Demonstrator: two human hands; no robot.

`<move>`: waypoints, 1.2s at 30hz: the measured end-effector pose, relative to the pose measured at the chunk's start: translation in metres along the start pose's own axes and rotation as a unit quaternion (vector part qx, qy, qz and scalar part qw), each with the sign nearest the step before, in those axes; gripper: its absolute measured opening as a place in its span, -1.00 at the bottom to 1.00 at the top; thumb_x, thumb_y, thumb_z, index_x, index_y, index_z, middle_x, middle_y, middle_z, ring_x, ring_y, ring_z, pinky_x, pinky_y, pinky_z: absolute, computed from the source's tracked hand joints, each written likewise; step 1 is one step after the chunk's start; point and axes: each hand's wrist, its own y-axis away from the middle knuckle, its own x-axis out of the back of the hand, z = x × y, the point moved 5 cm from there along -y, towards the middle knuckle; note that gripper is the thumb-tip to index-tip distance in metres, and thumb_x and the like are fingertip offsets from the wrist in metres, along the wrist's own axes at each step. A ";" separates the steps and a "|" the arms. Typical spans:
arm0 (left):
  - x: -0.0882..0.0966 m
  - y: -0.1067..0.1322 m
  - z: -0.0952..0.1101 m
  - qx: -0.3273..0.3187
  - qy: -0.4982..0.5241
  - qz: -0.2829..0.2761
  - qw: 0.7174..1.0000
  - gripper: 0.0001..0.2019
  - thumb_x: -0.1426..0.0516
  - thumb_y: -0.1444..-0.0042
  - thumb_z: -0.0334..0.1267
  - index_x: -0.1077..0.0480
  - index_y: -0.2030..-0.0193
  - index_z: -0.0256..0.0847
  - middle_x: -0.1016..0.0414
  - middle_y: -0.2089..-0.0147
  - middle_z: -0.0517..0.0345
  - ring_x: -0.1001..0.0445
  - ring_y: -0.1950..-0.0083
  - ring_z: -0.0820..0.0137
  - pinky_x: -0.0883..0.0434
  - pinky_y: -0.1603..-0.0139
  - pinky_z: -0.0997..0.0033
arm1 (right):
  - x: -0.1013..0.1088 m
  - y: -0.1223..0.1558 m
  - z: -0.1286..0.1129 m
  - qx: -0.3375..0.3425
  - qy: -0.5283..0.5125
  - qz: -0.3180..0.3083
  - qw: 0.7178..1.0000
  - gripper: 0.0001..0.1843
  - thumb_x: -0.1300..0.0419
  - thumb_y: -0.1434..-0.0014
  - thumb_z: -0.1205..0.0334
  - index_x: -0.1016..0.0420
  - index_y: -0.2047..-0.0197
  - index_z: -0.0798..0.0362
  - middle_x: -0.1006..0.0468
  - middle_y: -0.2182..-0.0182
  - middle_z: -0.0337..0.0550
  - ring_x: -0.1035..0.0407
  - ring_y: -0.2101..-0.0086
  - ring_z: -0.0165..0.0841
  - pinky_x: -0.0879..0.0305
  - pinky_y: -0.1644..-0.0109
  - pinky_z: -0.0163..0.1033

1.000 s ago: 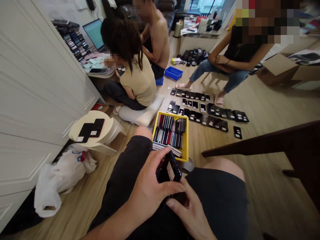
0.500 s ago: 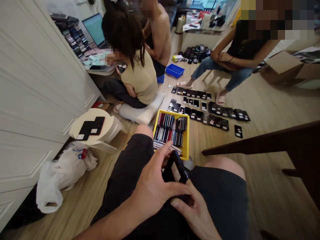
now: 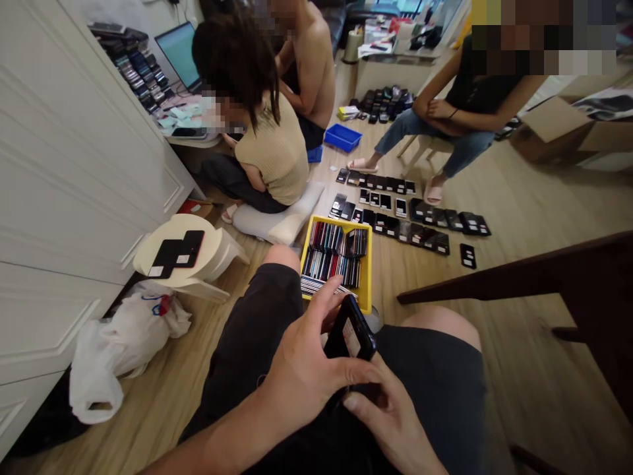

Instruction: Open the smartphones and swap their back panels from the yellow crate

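Note:
Over my lap, a dark smartphone (image 3: 350, 333) with a white label is tilted up between both hands. My left hand (image 3: 304, 353) is closed round it, thumb across the near end and fingers at the far side. My right hand (image 3: 390, 412) grips the phone's lower end from the right; its fingers are partly hidden behind the phone and the left thumb. Just beyond stands a yellow bin (image 3: 368, 264) packed with upright phones in rows.
Labelled phones (image 3: 415, 231) lie in rows on the floor. Left is a stool (image 3: 210, 241) bearing two dark devices, with plastic bags (image 3: 138, 330) below it. A dark wooden chair or table leg (image 3: 475, 274) juts in from the right. Three people sit ahead, near a blue tray (image 3: 343, 137).
The whole view has shifted slightly. Both hands keep hold of the phone in nearly the same pose. The person in the beige top has lowered the phone they held.

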 end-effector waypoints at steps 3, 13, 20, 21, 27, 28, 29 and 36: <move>0.000 -0.001 -0.002 0.002 -0.011 -0.001 1.000 0.04 -0.45 0.08 0.06 -0.08 -0.51 0.04 -0.37 -0.40 -0.04 -0.36 -0.40 0.04 -0.31 -0.42 -0.03 | 0.001 -0.002 -0.005 0.010 0.014 -0.005 1.000 -0.26 -0.41 -0.18 -0.03 -0.37 -0.38 -0.16 -0.36 -0.36 0.00 -0.23 -0.34 0.03 -0.13 -0.41 0.22; 0.003 -0.010 0.010 -0.020 -0.164 -0.016 0.986 -0.49 -0.34 -0.14 -0.04 -0.48 -0.22 -0.03 -0.46 -0.22 0.07 -0.48 -0.21 0.21 -0.40 -0.29 0.23 | 0.003 0.002 -0.013 -0.010 0.078 -0.014 0.997 -0.39 -0.35 -0.25 0.01 -0.44 -0.34 -0.16 -0.39 -0.34 -0.08 -0.25 -0.33 -0.01 -0.20 -0.40 0.13; 0.004 -0.007 0.003 0.027 -0.270 0.004 0.962 -0.54 -0.35 -0.10 -0.10 -0.49 -0.16 0.05 -0.49 -0.11 0.16 -0.54 -0.07 0.24 -0.49 -0.08 0.29 | 0.015 -0.016 -0.063 -0.046 0.088 0.033 0.994 -0.52 -0.17 -0.36 -0.09 -0.55 -0.19 0.00 -0.70 0.16 -0.09 -0.59 0.22 -0.21 -0.52 0.12 -0.20; 0.001 -0.006 0.003 0.029 -0.299 0.002 0.954 -0.55 -0.33 -0.11 -0.11 -0.49 -0.16 0.07 -0.48 -0.12 0.16 -0.55 -0.05 0.23 -0.49 -0.07 0.28 | 0.015 -0.020 -0.071 -0.050 0.121 0.032 0.991 -0.55 -0.16 -0.36 -0.11 -0.59 -0.11 0.02 -0.70 0.22 -0.10 -0.58 0.25 -0.21 -0.49 0.16 -0.22; -0.017 0.005 0.000 0.024 -0.479 -0.008 0.877 -0.57 -0.22 -0.16 -0.21 -0.46 -0.20 0.03 -0.44 -0.15 0.04 -0.58 0.04 0.14 -0.52 0.13 0.23 | 0.005 -0.037 -0.088 -0.048 0.333 0.001 0.942 -0.52 -0.03 -0.42 -0.07 -0.36 0.48 0.00 -0.47 0.57 -0.20 -0.31 0.55 -0.34 -0.05 0.46 -0.28; -0.018 0.007 -0.002 0.023 -0.496 -0.010 0.868 -0.56 -0.20 -0.18 -0.20 -0.44 -0.22 0.00 -0.43 -0.13 0.01 -0.57 0.06 0.13 -0.52 0.16 0.23 | 0.004 -0.038 -0.086 -0.046 0.339 -0.004 0.940 -0.52 -0.01 -0.43 -0.04 -0.32 0.49 -0.01 -0.46 0.57 -0.21 -0.29 0.56 -0.35 -0.03 0.46 -0.27; -0.019 0.008 -0.004 0.023 -0.505 -0.017 0.863 -0.54 -0.20 -0.19 -0.17 -0.43 -0.24 -0.03 -0.42 -0.11 -0.01 -0.57 0.07 0.12 -0.52 0.17 0.22 | 0.003 -0.038 -0.084 -0.045 0.335 -0.007 0.941 -0.52 0.01 -0.44 -0.03 -0.30 0.48 -0.01 -0.46 0.57 -0.21 -0.28 0.55 -0.35 -0.02 0.45 -0.27; 0.008 0.004 -0.008 0.062 -0.190 -0.078 0.977 -0.54 -0.09 -0.34 -0.05 -0.34 -0.33 -0.09 -0.48 -0.01 0.05 -0.51 0.07 0.27 -0.47 0.02 0.29 | 0.015 -0.027 -0.067 -0.103 0.161 -0.033 0.981 -0.51 0.05 -0.46 -0.13 -0.35 0.38 0.01 -0.44 0.49 -0.25 -0.34 0.43 -0.34 -0.22 0.35 -0.30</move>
